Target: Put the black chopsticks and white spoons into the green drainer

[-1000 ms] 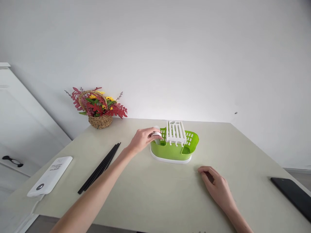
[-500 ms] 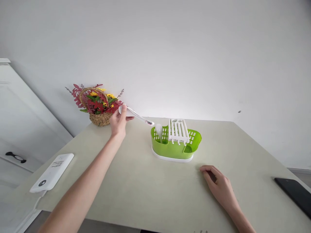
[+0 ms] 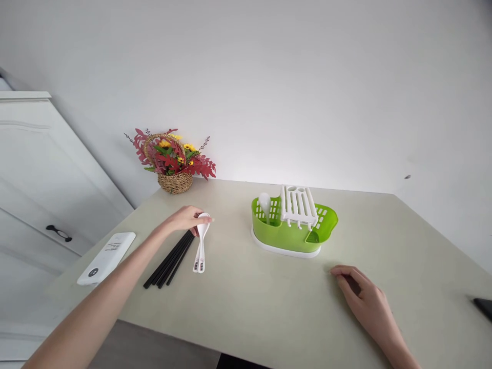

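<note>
My left hand (image 3: 190, 219) is closed, thumb and fingers pinching the bowl end of a white spoon (image 3: 202, 246). A second white spoon handle lies close against it; both handles point towards me, with dark marks near their ends. Whether the held spoon is clear of the table I cannot tell. Just left of the spoons, black chopsticks (image 3: 169, 260) lie side by side, their far ends near my fingers. A green utensil basket (image 3: 277, 236) with a white slotted rack (image 3: 299, 205) holds another white spoon (image 3: 265, 205), bowl up. My right hand (image 3: 365, 297) rests on the table, fingers curled around nothing.
A wicker basket of artificial flowers (image 3: 175, 182) stands at the back left by the wall. On the table's left side lies a white power-bank-like device (image 3: 107, 259). A dark phone-like object (image 3: 483, 307) is cut off at the right edge. A white cabinet (image 3: 57, 169) stands at left.
My left hand has come down and back from near the green basket; its spoon now points towards me. The chopsticks show now. My view has turned left; my right hand stays put.
</note>
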